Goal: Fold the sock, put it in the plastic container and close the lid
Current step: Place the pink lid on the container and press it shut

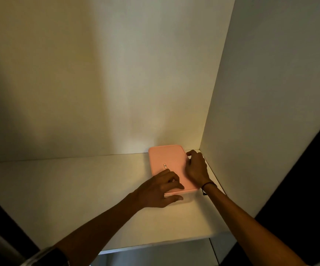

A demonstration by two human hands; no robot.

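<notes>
A plastic container with a flat pink lid lies on a white shelf, pushed toward the back right corner. The lid sits on top of the container and bears a small label in its middle. My left hand rests on the lid's near left corner, fingers on top and thumb along the front edge. My right hand grips the lid's right edge, fingers curled over it. No sock is visible; the container's inside is hidden by the lid.
The shelf is closed in by a white back wall and a white side wall just right of the container. The shelf's front edge runs below my forearms. A dark band circles my right wrist.
</notes>
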